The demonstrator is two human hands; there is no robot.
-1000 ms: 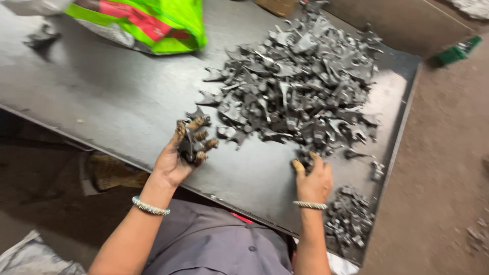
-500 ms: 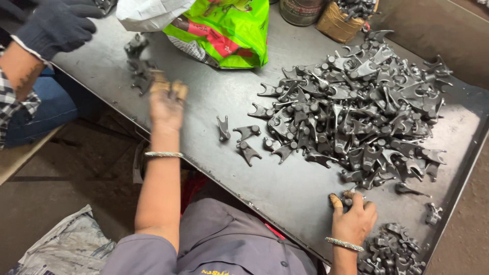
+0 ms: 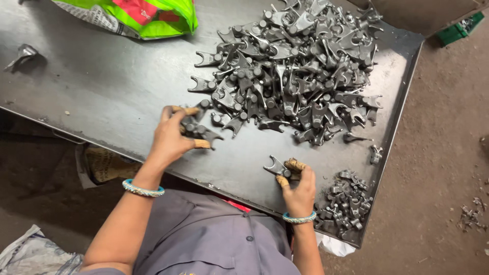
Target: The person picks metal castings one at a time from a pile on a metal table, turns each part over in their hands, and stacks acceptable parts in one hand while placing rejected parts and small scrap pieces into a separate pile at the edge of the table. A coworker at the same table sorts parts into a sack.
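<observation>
sorting looked far from finished, judging by the spread: the dark steel table (image 3: pixel 102 97) carried a big heap of forked metal castings (image 3: pixel 300 66) across its far right part, and only a small pile of castings (image 3: pixel 346 203) sat at the near right corner. a green and red sack (image 3: pixel 147 15) lay at the far edge, well apart from the heap. the left hand (image 3: pixel 170 137) reached forward over the near edge of the heap, wrist bent down, its taped fingers (image 3: pixel 201 144) clenched around several castings (image 3: pixel 196 130). the right hand (image 3: pixel 298 186) rested at the table's near rim, thumb and fingers pinching a single forked casting (image 3: pixel 275 167), just beside the small pile.
</observation>
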